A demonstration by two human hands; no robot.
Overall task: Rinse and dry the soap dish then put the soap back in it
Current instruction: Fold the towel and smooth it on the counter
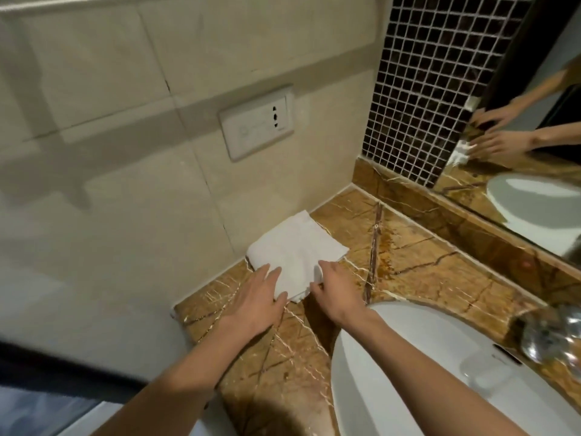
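A folded white towel (297, 250) lies on the brown marble counter (424, 265), against the beige wall. My left hand (254, 300) rests flat on the towel's near left edge with its fingers spread. My right hand (334, 294) is at the towel's near right corner, its fingers curled and pinching a raised fold of the cloth. A pale, translucent rectangular shape (479, 369) sits on the sink's back rim near the faucet; it may be the soap dish, but I cannot tell. No soap is visible.
The white sink basin (377, 357) fills the lower right, with a blurred chrome faucet (553, 335) at its far side. A wall socket (256, 121) sits above the towel. A mirror (534, 171) and dark mosaic tiles (418, 89) stand behind the counter.
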